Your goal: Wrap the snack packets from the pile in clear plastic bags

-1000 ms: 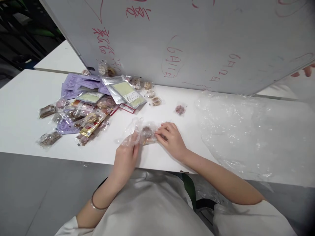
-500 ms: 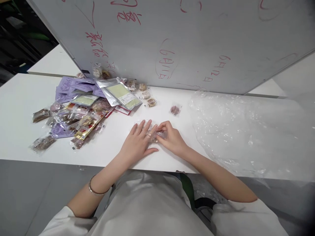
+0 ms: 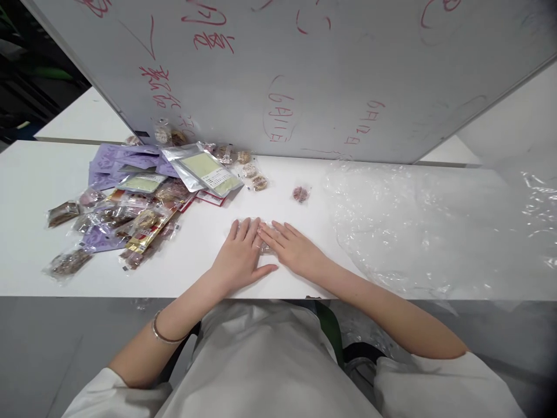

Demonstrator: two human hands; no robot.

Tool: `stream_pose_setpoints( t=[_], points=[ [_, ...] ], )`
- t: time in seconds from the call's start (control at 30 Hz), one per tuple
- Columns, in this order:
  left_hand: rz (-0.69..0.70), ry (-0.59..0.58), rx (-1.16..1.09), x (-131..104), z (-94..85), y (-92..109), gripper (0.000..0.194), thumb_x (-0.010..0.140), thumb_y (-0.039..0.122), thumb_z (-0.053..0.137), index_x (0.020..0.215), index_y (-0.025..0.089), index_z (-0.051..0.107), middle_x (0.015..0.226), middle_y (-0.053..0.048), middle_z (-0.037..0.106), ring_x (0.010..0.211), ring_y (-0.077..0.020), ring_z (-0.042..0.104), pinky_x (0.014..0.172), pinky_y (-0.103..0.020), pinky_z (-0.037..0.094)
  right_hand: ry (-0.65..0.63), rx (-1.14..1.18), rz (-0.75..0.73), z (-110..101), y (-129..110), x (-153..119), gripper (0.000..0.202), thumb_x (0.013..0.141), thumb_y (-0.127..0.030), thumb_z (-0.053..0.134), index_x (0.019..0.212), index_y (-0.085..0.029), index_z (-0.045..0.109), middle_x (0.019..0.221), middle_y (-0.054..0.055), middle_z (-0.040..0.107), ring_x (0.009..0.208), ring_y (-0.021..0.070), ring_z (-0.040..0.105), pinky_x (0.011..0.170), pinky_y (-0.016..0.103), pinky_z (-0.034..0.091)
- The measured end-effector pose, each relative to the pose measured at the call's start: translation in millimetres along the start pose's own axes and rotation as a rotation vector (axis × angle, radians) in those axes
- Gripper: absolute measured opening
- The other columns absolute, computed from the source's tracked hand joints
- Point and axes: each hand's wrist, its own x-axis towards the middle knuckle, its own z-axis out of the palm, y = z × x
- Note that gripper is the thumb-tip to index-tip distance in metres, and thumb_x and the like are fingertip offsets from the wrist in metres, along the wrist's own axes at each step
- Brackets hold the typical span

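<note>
At the lower centre of the frame, a clear-wrapped packet (image 3: 266, 247) is lying on the white table (image 3: 209, 255), mostly hidden beneath both hands. The left hand (image 3: 240, 252) and right hand (image 3: 296, 247) are pressing flat over it, fingers extended, neither closing around it. A small wrapped reddish piece (image 3: 300, 194) is sitting above the right hand.

Clock centred on our hands, twelve facing away from us. We had packet (image 3: 266, 249) on table (image 3: 191, 261), under fingers of left hand (image 3: 237, 255) and right hand (image 3: 298, 249). Pile of packets (image 3: 145, 219) at nine to eleven, pouch (image 3: 211, 173) atop at eleven. Small packets (image 3: 249, 170) near twelve, lone packet (image 3: 300, 194) at one, plastic sheet (image 3: 404, 226) around three. Board (image 3: 331, 75) behind, at twelve.
</note>
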Motion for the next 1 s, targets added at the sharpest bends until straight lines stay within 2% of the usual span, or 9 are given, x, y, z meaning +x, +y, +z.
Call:
stream_pose_setpoints(
  t=[0.17,0.23,0.3,0.43,0.6,0.7,0.83,0.93,1.0],
  points=[
    [-0.020,0.080,-0.156,-4.5,8.2,-3.0,0.084,0.094,0.061,0.047,0.155,0.007,0.026,0.161,-0.025,0.024,0.151,-0.0384,0.020,0.120,-0.058,0.020,0.205,0.005,-0.021,11.7,3.5,-16.9,0.045,0.097,-0.010,0.041,0.141,-0.012,0.052,0.141,0.017,0.058,0.136,0.0299,0.050,0.111,0.051,0.045],
    [0.021,0.086,-0.201,-5.1,6.7,-5.3,0.075,0.096,0.057,0.048,0.156,0.016,0.028,0.164,-0.020,0.020,0.153,-0.0366,0.014,0.120,-0.059,0.018,0.269,0.037,0.012,10.5,6.4,-20.4,0.041,0.096,-0.016,0.048,0.136,-0.011,0.055,0.133,0.019,0.063,0.127,0.0304,0.057,0.104,0.050,0.051],
    [0.040,0.060,-0.219,-5.0,3.0,-6.3,0.065,0.097,0.052,0.050,0.154,0.025,0.034,0.165,-0.014,0.021,0.153,-0.0359,0.013,0.120,-0.062,0.014,0.312,0.051,0.065,8.0,7.9,-20.5,0.047,0.094,-0.024,0.055,0.139,-0.011,0.050,0.139,0.022,0.057,0.122,0.0315,0.060,0.095,0.049,0.057],
    [0.041,-0.007,-0.315,-4.3,-5.6,-7.3,0.069,0.091,0.053,0.058,0.151,0.023,0.039,0.162,-0.014,0.029,0.152,-0.0357,0.017,0.121,-0.062,0.011,0.230,-0.021,0.052,3.6,3.7,-12.6,0.057,0.092,-0.018,0.054,0.148,-0.013,0.041,0.155,0.019,0.040,0.127,0.0327,0.056,0.095,0.050,0.055],
    [-0.109,0.118,-0.885,-6.5,-11.0,-14.6,0.051,0.099,0.035,0.044,0.148,0.024,0.036,0.161,-0.012,0.031,0.150,-0.0252,0.028,0.122,-0.051,0.024,0.196,0.098,0.110,-7.9,-5.7,-9.8,0.039,0.096,-0.013,0.045,0.130,-0.019,0.062,0.137,0.009,0.063,0.119,0.0290,0.063,0.096,0.049,0.054],
    [-0.217,0.355,-1.131,-7.1,-11.1,-18.3,0.044,0.098,0.035,0.047,0.142,0.025,0.043,0.154,-0.010,0.043,0.144,-0.0235,0.039,0.119,-0.044,0.033,0.267,0.520,0.362,-27.5,-4.9,-21.4,0.032,0.098,-0.028,0.049,0.123,-0.023,0.066,0.122,0.006,0.072,0.102,0.0232,0.070,0.082,0.040,0.059],
    [-0.362,0.580,-1.201,-9.0,-11.0,-19.7,0.034,0.096,0.038,0.053,0.127,0.024,0.054,0.130,-0.009,0.060,0.127,-0.0241,0.054,0.112,-0.045,0.040,0.465,1.065,0.889,-55.3,12.8,-55.9,0.034,0.086,-0.048,0.062,0.101,-0.020,0.073,0.097,0.005,0.075,0.072,0.0193,0.070,0.051,0.028,0.054],
    [-0.462,0.582,-1.243,-10.8,-12.7,-18.8,0.032,0.096,0.040,0.054,0.123,0.023,0.056,0.120,-0.008,0.064,0.118,-0.0237,0.059,0.104,-0.041,0.045,0.813,1.101,1.159,-64.4,39.8,-96.2,0.028,0.077,-0.046,0.066,0.078,-0.019,0.070,0.075,0.002,0.069,0.064,0.0159,0.063,0.051,0.025,0.050],
    [-0.513,0.565,-1.237,-10.4,-14.7,-17.8,0.031,0.096,0.041,0.055,0.121,0.023,0.058,0.117,-0.007,0.065,0.114,-0.0235,0.061,0.101,-0.040,0.046,1.003,0.964,1.294,-68.5,64.4,-124.8,0.027,0.076,-0.046,0.062,0.075,-0.020,0.065,0.068,0.000,0.062,0.059,0.0142,0.058,0.048,0.025,0.047]
  ],
)
